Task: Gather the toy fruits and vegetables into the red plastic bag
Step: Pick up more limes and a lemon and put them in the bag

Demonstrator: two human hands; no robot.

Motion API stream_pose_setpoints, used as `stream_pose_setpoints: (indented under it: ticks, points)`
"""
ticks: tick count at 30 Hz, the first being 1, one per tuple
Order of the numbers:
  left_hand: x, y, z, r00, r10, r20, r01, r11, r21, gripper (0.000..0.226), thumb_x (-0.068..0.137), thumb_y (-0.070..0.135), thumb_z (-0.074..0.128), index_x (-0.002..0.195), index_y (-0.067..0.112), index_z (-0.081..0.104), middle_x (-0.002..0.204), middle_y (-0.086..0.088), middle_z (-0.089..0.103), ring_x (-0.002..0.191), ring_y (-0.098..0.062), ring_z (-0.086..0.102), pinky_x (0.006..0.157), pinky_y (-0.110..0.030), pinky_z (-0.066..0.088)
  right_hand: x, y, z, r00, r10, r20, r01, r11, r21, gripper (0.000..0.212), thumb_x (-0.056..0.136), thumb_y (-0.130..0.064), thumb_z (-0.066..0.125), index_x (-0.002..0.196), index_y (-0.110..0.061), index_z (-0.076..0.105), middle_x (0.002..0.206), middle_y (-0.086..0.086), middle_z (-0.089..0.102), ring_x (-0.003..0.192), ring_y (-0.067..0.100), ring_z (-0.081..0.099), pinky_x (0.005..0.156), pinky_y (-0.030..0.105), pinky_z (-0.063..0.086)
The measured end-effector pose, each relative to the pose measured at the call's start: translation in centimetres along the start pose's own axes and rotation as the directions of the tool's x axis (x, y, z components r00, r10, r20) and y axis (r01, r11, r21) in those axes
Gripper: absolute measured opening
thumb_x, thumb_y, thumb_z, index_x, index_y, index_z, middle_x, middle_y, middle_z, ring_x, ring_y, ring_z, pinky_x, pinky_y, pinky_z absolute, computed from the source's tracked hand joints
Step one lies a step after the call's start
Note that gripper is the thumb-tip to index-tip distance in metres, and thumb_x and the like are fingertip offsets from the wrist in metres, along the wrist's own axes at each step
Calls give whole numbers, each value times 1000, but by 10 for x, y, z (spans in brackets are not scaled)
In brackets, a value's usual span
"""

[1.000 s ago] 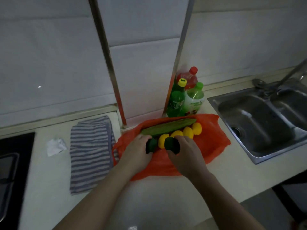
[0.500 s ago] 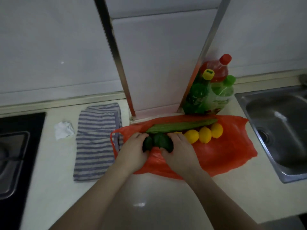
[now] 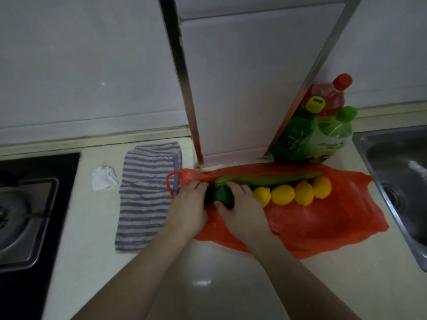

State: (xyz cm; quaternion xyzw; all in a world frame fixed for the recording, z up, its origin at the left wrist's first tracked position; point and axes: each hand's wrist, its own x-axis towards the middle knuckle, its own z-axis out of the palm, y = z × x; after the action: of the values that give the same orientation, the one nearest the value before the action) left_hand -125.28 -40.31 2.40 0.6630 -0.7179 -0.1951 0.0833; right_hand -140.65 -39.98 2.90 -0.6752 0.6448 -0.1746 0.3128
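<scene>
Pale counter (image 3: 208,269) fills the lower frame, with both forearms reaching up to the middle. The right hand (image 3: 242,211) curls its fingers round a round green toy (image 3: 222,195). The left hand (image 3: 188,210) bends its fingers against a darker toy (image 3: 208,195) just beside it; whether it truly grips, I cannot tell. Both toys sit at the left end of the red bag (image 3: 323,224), which lies flat near the striped cloth (image 3: 147,197). Beyond, four lemons (image 3: 283,195) line up beside a long cucumber (image 3: 272,179), apparently on top of the plastic. Tugging the thin bag open could send those lemons rolling right toward the sink (image 3: 402,181).
</scene>
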Motion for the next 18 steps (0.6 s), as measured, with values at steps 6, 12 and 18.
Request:
stream_pose_setpoints:
  ticks: [6, 12, 18]
  points:
    - [4, -14, 6, 1000, 8, -15, -9, 999, -44, 50, 75, 9, 63, 125, 14, 58, 122, -4, 59, 113, -25, 53, 88, -38, 49, 4, -5, 17, 999, 50, -21, -50, 999, -8, 56, 87, -45, 61, 132, -14, 48, 122, 1, 46, 105, 18, 52, 87, 27, 44]
    - [7, -23, 17, 1000, 21, 1, -20, 996, -89, 50, 77, 8, 64, 126, 15, 58, 123, -2, 59, 114, -22, 52, 92, -34, 46, 6, -3, 26, 994, 84, -73, -87, 995, -45, 52, 86, -47, 62, 125, -13, 52, 117, 1, 51, 99, 17, 55, 80, 24, 44]
    - [9, -29, 25, 999, 39, 16, -37, 992, -122, 53, 80, 13, 67, 131, 17, 54, 126, 0, 57, 117, -20, 50, 96, -33, 45, 7, -1, 30, 990, 101, -94, -109, 991, -78, 54, 86, -49, 61, 129, -19, 48, 119, 0, 52, 97, 19, 57, 74, 28, 48]
